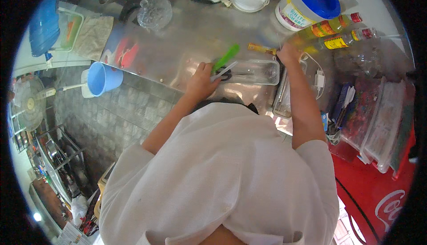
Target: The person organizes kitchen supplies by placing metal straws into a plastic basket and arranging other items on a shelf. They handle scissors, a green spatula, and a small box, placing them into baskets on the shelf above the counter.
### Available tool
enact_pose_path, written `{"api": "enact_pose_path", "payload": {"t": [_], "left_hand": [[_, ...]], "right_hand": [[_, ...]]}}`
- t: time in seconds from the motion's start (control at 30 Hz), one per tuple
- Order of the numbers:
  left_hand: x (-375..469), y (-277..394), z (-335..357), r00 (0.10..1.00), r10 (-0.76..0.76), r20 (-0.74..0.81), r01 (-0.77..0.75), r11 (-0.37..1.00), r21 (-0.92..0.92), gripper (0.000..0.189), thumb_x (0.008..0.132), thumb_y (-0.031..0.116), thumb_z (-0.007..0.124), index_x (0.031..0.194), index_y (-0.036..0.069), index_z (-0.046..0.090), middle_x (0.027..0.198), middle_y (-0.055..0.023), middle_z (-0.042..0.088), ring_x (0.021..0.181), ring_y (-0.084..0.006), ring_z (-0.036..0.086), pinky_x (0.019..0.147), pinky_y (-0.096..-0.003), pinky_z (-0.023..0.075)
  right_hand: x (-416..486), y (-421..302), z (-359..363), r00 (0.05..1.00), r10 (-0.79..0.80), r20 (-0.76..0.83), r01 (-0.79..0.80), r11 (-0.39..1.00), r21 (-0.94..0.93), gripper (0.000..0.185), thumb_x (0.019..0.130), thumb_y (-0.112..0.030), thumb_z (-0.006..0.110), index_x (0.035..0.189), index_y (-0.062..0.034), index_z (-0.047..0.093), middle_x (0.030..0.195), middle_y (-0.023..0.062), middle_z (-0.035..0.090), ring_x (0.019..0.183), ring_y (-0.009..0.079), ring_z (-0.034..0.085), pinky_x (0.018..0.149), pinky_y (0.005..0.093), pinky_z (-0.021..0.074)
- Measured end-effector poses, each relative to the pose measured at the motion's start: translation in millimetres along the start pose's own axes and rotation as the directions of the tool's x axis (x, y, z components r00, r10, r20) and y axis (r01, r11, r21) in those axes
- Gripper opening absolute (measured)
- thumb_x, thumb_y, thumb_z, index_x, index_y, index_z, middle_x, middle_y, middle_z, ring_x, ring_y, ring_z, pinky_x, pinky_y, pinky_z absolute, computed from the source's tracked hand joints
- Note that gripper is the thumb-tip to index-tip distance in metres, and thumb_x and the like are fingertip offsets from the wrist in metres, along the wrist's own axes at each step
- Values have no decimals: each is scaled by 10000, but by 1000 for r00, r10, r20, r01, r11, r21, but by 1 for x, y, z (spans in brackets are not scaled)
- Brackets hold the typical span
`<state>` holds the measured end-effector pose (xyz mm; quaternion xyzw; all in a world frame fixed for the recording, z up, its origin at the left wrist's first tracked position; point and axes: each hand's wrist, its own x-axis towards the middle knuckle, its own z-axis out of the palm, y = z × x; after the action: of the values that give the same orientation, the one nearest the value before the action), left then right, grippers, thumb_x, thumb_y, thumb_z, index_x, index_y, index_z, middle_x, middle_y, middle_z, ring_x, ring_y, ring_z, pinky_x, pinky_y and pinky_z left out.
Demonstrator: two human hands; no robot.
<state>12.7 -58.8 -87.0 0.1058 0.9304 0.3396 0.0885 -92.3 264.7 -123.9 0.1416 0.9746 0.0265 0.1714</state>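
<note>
My left hand (201,82) is closed around a bright green utensil (227,58) and a pale, thin-handled utensil (225,70), at the left end of a clear plastic tray (263,72). A black looped handle (227,75), perhaps of scissors, shows beside the fingers. My right hand (289,54) is past the tray's right end, next to a narrow yellow packet (262,48). Its fingertips are hidden, so whether it grips anything is unclear. Below that forearm, a second clear container (282,103) is partly covered.
Behind the hands stand a blue-lidded white tub (297,9) and two yellow-labelled bottles (337,41). A white charger with cable (319,79) lies to the right, before stacked plastic bins (380,121). A crumpled clear plastic item (155,14) sits far left on the metal table (196,28).
</note>
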Motion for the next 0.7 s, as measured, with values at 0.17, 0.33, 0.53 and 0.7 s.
{"api": "enact_pose_path", "payload": {"t": [0.17,0.33,0.53,0.7], "left_hand": [[-4,-2,-2,1000,-8,-13,8,1000,27,497,718,197,693,1135,25,482,1057,-185,522,991,-379,530,832,-446,450],[-11,-4,-8,1000,-4,5,4,997,75,542,734,233,674,1190,51,447,1055,-195,544,1000,-358,533,807,-444,467],[-20,-23,-7,978,-205,-25,204,978,-34,513,770,254,645,1201,62,447,999,-196,570,898,-348,580,776,-435,460],[-10,-48,-7,935,-329,-134,249,875,-415,416,815,208,560,1186,55,449,912,-174,587,799,-286,586,713,-396,456]], "right_hand": [[-25,-11,-26,986,-37,-160,76,967,243,346,695,-331,636,918,-67,624,915,128,645,959,301,582,919,514,342],[-67,-31,-39,831,-404,-382,542,741,396,193,681,-210,632,787,-58,578,749,106,616,819,299,572,803,438,420],[-107,-40,-13,628,-680,-380,755,650,85,187,721,-156,623,882,-65,596,932,105,588,881,295,545,738,435,453],[-116,-65,11,693,-694,-196,709,608,356,272,754,-169,610,1012,-83,614,986,116,572,976,321,514,813,436,448]]}}
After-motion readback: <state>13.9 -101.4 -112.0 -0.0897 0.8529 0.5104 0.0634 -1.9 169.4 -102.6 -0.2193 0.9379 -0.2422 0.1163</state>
